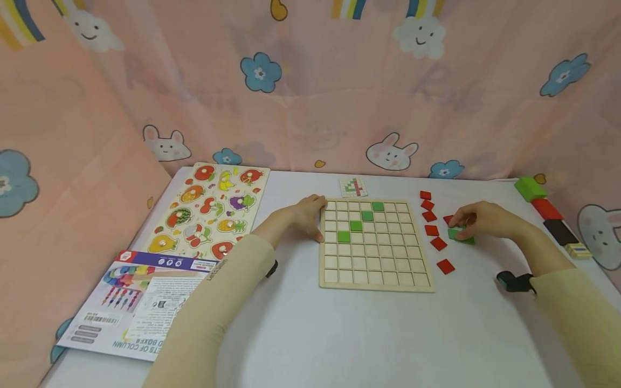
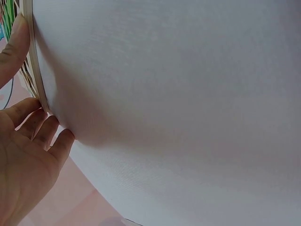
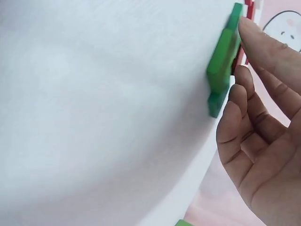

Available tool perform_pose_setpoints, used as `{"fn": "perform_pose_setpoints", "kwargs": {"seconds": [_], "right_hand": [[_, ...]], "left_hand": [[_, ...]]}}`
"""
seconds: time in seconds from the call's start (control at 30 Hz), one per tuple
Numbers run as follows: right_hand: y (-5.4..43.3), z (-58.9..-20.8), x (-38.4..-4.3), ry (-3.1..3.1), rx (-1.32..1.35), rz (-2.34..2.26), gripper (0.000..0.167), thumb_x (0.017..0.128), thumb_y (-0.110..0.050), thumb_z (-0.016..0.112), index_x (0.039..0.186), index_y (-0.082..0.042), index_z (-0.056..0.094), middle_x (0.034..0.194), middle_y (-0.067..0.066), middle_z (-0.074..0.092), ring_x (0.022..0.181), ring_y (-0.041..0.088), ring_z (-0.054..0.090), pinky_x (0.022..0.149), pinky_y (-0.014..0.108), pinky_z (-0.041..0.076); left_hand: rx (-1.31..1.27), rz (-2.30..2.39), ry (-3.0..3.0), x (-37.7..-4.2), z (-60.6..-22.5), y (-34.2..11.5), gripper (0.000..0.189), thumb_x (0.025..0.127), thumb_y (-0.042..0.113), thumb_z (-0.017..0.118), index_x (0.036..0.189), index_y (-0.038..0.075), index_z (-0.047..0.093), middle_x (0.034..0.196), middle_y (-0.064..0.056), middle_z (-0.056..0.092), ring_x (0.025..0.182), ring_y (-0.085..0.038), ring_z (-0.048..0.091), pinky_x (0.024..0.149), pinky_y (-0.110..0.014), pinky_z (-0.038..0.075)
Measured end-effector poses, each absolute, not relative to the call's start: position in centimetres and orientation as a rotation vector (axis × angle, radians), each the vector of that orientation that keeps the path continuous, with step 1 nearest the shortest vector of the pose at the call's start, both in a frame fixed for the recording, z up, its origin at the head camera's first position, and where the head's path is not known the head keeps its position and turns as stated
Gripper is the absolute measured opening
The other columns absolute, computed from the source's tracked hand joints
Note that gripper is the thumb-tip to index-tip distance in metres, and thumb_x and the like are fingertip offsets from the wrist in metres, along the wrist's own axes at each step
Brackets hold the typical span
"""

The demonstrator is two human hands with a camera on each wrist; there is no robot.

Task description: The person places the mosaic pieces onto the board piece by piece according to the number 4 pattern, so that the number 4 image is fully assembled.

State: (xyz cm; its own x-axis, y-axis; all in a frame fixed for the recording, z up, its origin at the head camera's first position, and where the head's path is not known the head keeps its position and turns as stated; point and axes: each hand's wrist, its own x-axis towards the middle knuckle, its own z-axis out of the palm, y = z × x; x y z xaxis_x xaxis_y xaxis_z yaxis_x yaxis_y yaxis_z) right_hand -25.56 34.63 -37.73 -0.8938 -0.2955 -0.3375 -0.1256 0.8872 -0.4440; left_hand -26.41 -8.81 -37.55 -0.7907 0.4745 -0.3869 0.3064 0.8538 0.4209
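Observation:
A square wooden grid board (image 1: pixel 378 286) lies on the table, with several green tiles in a diagonal line on its upper left cells. My left hand (image 1: pixel 306 216) rests against its left edge. The thumb (image 2: pixel 18 44) lies along the frame, and the fingertips touch near the far corner. To the right of the board, my right hand (image 1: pixel 485 220) reaches down over a few green tiles (image 1: pixel 468 240). Its thumb tip meets these green tiles (image 3: pixel 221 63) in the right wrist view, while the other fingers curl beside them. Whether a tile is pinched is hidden.
Loose red tiles (image 1: pixel 439 244) form a rough column beside the board. Behind it lies a small pattern card (image 1: pixel 353 187). A fruit puzzle board (image 1: pixel 206 207) and a printed box (image 1: pixel 111 323) occupy the left side. Coloured blocks (image 1: pixel 547 209) line the right edge.

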Motion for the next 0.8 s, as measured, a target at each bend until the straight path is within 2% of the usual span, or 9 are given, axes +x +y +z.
{"fn": "perform_pose_setpoints", "kwargs": {"seconds": [0.27, 0.47, 0.7, 0.8], "right_hand": [[34.8, -38.0, -25.5, 2.657, -0.308, -0.594, 0.026, 0.081, -0.024, 0.079, 0.100, -0.008, 0.071, 0.098, 0.006, 0.065, 0.094, 0.023, 0.051, 0.071, 0.026, 0.048], [33.5, -37.5, -25.7, 2.662, -0.338, -0.640, 0.024, 0.084, -0.023, 0.077, 0.097, -0.007, 0.066, 0.086, 0.004, 0.063, 0.083, 0.017, 0.054, 0.066, 0.025, 0.050], [28.3, -36.4, -25.1, 2.644, -0.449, -0.848, 0.023, 0.089, -0.023, 0.073, 0.106, -0.009, 0.067, 0.103, 0.008, 0.068, 0.089, 0.015, 0.058, 0.073, 0.021, 0.053], [24.9, -36.2, -24.7, 2.595, -0.499, -0.930, 0.023, 0.089, -0.023, 0.073, 0.106, -0.009, 0.068, 0.102, 0.008, 0.067, 0.089, 0.015, 0.057, 0.076, 0.019, 0.051]], "left_hand": [[0.571, 0.466, 2.545, -26.4, -37.6, -8.7, 0.104, 0.077, 0.028, 0.084, 0.157, 0.007, 0.020, 0.167, -0.014, 0.014, 0.156, -0.033, 0.013, 0.129, -0.047, 0.018], [0.565, 0.460, 2.547, -26.3, -37.5, -8.7, 0.104, 0.078, 0.028, 0.084, 0.157, 0.007, 0.021, 0.167, -0.014, 0.014, 0.156, -0.033, 0.013, 0.129, -0.047, 0.018], [0.570, 0.460, 2.546, -26.4, -37.4, -8.8, 0.102, 0.078, 0.028, 0.084, 0.157, 0.007, 0.022, 0.167, -0.014, 0.014, 0.156, -0.033, 0.013, 0.129, -0.047, 0.018], [0.571, 0.465, 2.540, -26.4, -37.5, -8.8, 0.102, 0.078, 0.027, 0.084, 0.157, 0.007, 0.022, 0.167, -0.013, 0.013, 0.156, -0.032, 0.012, 0.129, -0.047, 0.017]]}}
